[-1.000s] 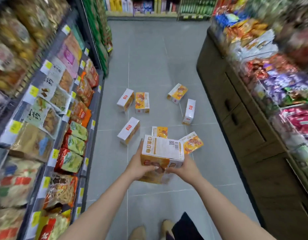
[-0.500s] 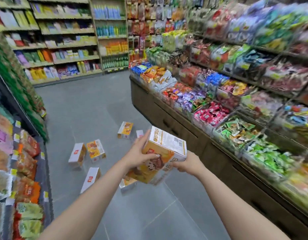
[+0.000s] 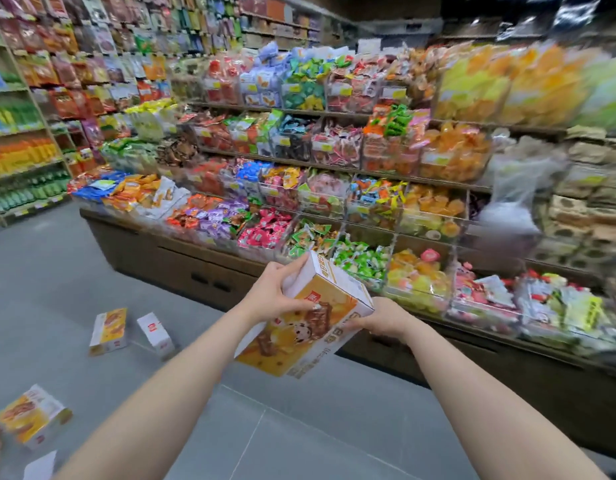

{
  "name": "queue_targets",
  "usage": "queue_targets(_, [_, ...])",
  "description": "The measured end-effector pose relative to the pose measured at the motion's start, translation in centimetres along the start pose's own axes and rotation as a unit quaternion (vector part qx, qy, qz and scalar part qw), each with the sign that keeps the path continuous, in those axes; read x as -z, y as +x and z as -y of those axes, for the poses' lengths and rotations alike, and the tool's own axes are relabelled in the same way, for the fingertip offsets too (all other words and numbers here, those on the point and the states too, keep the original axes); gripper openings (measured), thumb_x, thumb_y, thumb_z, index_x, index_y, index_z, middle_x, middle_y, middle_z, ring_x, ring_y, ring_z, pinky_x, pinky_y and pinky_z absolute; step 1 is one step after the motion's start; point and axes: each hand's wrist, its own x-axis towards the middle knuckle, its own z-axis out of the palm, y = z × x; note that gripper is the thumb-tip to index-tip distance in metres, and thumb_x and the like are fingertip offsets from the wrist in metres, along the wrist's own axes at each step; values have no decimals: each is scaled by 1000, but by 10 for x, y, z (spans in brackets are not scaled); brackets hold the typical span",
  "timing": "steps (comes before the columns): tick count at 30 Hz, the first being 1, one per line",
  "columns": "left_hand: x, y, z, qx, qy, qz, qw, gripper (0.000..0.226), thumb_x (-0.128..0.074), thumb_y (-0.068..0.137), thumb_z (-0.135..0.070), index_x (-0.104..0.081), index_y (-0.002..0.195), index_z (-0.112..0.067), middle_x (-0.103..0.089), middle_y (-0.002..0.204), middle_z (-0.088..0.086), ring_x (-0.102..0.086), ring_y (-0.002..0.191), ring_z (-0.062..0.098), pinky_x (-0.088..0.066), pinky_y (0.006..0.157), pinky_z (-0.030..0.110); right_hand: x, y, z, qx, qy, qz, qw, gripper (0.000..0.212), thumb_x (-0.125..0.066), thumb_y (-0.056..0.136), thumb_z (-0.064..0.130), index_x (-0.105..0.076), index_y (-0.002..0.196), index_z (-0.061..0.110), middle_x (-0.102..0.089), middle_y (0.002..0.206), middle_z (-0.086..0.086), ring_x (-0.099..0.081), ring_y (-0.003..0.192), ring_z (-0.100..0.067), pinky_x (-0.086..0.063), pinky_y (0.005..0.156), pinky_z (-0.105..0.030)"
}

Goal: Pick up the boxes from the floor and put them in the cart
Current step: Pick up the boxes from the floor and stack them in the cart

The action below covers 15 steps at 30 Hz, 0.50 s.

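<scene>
Orange box (image 3: 306, 323) held tilted in mid-air, above grey floor (image 3: 74, 271), in front of candy shelves (image 3: 368, 202). L hand (image 3: 275, 294) grips its upper-left end, fingers curled round; R hand (image 3: 379, 318) grips its right side. Other boxes lie on floor: two (image 3: 109, 330) (image 3: 156, 336) near shelf base, one (image 3: 33, 415) bottom left.

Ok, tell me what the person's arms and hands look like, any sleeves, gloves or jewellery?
Both forearms are bare to the frame's edge, with no sleeves in view. The left hand and right hand wear no gloves; no rings, watch or bracelet show. The left fingers have pale nails.
</scene>
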Motion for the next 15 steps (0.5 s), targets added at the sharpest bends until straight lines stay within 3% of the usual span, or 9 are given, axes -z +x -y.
queue_targets(2, [-38,14,-35,-25,5,33,999,91,-78,70,-45,-16,135,-58,-34,95,-6,-39,89,13,-39,78,24,33,-27,-36,3,-33,-34,999,39,-81,69,35,-68,103,21,-69,110,2,-63,102,-18,-51,92,-33])
queue_targets(6, [-108,31,-107,-65,49,107,991,91,-78,71,-45,-18,140,-56,-33,114,0,-37,105,17,-38,96,31,87,-80,-89,26,-65,-94,993,105,-86,56,47,-34,143,20,-44,144,2,-42,133,-19,-38,109,-39])
queue_targets(7, [-131,35,-127,-79,60,128,987,92,-77,71,-46,-19,141,-54,-32,115,0,-38,108,19,-37,97,31,102,-99,-100,22,-78,-103,991,112,-85,58,47,-25,148,20,-35,150,3,-34,139,-19,-33,113,-41])
queue_targets(12, [-226,47,-203,-150,79,188,967,104,-80,69,-43,-12,148,-44,-34,132,8,-35,128,25,-32,106,35,160,-155,-156,4,-80,-124,989,108,-86,65,23,-19,149,20,-33,147,9,-29,139,-14,-28,111,-33])
queue_targets(15, [-281,53,-240,-164,52,221,960,121,-83,67,-40,3,151,-25,-10,159,2,-6,147,23,-14,120,42,189,-187,-197,-50,-89,-153,983,116,-86,65,22,-8,151,18,-19,156,-1,-19,145,-20,-23,114,-33])
